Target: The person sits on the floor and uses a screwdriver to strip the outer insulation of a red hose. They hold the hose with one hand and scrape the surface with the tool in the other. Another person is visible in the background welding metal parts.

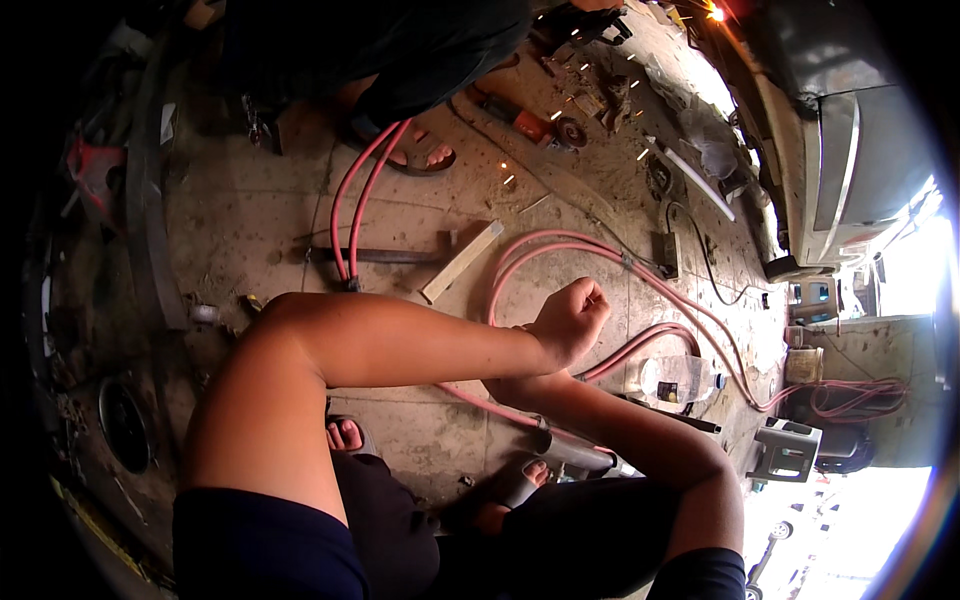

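Observation:
My left forearm crosses in front of me, and my left hand (pixel 572 322) is curled into a fist with nothing visible in it. From the lower right comes my other arm; my right hand (pixel 515 388) lies against the underside of my left wrist, its fingers mostly hidden behind it. Beneath both hands, paired pink hoses (pixel 560 240) loop across the floor. A clear plastic jug (pixel 665 382) lies to the right of my hands. Beyond my left forearm are a strip of wood (pixel 462 262) and a dark metal bar (pixel 385 256).
A person in dark clothes (pixel 440 60) crouches at the far side, a sandalled foot (pixel 425 155) near the hoses. An orange angle grinder (pixel 530 122) lies beyond. Sparks fly near a bright glow (pixel 716 14) by a vehicle body (pixel 870 160). A grey stool (pixel 785 450) stands at right.

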The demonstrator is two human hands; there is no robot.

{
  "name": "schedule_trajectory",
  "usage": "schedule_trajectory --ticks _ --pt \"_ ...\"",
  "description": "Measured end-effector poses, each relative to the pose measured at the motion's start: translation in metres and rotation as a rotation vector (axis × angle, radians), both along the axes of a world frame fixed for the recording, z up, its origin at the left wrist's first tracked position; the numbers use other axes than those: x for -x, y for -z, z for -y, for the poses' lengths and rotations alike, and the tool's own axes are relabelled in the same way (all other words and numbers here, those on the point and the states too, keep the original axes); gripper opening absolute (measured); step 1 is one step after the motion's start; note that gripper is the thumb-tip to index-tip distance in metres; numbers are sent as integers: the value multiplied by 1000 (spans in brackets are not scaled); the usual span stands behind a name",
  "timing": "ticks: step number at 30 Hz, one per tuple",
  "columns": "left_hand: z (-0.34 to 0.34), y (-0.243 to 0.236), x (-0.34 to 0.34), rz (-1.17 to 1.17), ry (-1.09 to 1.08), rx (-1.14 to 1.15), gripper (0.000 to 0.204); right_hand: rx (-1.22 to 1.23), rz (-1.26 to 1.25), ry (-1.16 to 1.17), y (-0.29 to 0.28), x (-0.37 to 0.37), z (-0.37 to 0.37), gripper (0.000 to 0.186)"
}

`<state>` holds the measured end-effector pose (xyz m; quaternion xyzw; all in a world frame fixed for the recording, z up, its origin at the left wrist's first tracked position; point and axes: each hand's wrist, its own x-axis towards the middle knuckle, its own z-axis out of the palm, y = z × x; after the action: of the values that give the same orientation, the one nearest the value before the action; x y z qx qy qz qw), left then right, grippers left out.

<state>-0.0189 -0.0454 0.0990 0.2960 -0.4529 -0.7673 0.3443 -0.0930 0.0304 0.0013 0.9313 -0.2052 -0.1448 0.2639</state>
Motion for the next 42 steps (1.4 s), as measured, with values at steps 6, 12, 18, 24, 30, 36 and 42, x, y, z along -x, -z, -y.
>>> schedule_trajectory --ticks 6,12,18,24,30,36,42 --pt "-3 -4 -1 96 -66 96 16 96 -58 -73 17 11 -5 36" --pt "2 1 1 88 -83 149 11 -175 83 131 -34 -5 6 35" --pt "6 -8 3 46 -40 179 15 -56 -61 19 -38 5 12 34" --pt "3 -9 -4 54 -35 192 14 24 -188 -65 -38 2 13 34" --pt "5 -3 -1 63 -65 206 12 80 -262 -99 -32 3 11 34" --pt "-1 -3 -5 91 -8 152 14 112 -314 -126 -34 1 10 35" --pt "9 -2 -3 78 5 170 10 101 -343 -138 -37 1 13 35"
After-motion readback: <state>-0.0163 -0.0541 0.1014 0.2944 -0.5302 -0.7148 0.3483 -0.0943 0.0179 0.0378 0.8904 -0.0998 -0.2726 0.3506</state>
